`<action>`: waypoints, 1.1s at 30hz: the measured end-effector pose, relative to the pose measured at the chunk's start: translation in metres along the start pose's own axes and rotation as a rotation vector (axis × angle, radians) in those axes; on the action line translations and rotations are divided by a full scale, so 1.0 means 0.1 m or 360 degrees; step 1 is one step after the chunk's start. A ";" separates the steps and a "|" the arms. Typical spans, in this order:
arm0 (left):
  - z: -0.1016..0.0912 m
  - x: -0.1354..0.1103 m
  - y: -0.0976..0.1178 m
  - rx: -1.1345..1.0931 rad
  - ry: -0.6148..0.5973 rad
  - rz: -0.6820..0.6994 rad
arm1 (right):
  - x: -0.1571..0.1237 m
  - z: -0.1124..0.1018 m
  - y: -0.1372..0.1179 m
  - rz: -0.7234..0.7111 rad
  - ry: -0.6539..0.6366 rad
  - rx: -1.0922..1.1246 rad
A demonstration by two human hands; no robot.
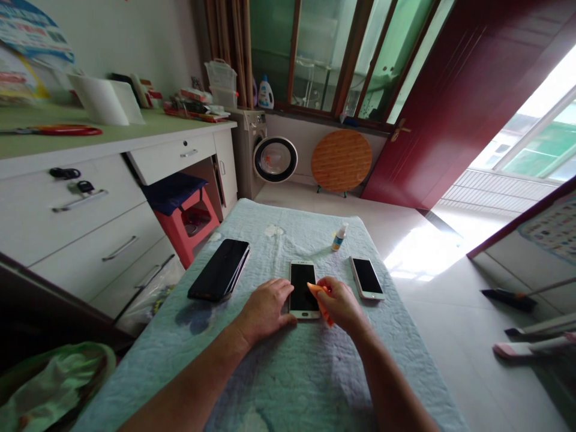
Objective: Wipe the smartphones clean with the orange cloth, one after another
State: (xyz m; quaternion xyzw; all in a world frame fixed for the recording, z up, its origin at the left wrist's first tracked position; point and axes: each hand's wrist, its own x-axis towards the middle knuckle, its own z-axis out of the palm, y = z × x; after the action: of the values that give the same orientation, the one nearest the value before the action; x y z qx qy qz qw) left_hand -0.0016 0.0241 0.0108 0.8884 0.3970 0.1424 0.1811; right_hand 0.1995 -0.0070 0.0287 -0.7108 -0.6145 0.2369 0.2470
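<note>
A white-framed smartphone (303, 288) with a dark screen lies face up on the cloth-covered table. Along its left edge, the fingers and thumb of my left hand (266, 305) grip it and keep it in place. Pinched in my right hand (341, 305) is an orange cloth (324, 309), whose tip touches the right part of the screen. A second white phone (368, 278) lies to the right, apart from my hand. To the left rests a stack of larger black phones or tablets (220, 270). Behind them stands a small spray bottle (339, 237).
A pale green quilted cloth (288, 384) covers the table. On the left are a white drawer cabinet (90, 207) and a red stool (189, 219). A washing machine (249, 144) stands behind with its door open. At lower left is a lined bin (58, 384).
</note>
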 end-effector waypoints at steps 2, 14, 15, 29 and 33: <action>0.00 0.00 0.00 -0.0003 -0.0004 -0.0005 | 0.00 0.02 -0.01 0.0016 0.0009 0.0020; 0.00 0.00 0.00 -0.0024 0.0008 -0.0002 | 0.08 0.20 0.16 0.0182 0.0130 0.0733; 0.00 0.00 0.00 -0.0022 0.0011 -0.0001 | 0.08 0.20 0.16 0.0205 0.0126 0.0814; -0.01 0.02 0.03 -0.0024 0.0070 0.0047 | 0.02 0.13 0.02 0.0233 -0.0011 0.1246; 0.00 0.01 0.04 -0.0063 0.0078 0.0081 | 0.01 0.13 0.00 0.0196 -0.0006 0.1300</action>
State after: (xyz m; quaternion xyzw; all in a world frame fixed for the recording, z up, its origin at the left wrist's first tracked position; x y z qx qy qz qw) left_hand 0.0022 0.0225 0.0125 0.8908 0.3757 0.1765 0.1850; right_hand 0.1917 -0.0051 0.0185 -0.5894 -0.4266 0.4770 0.4930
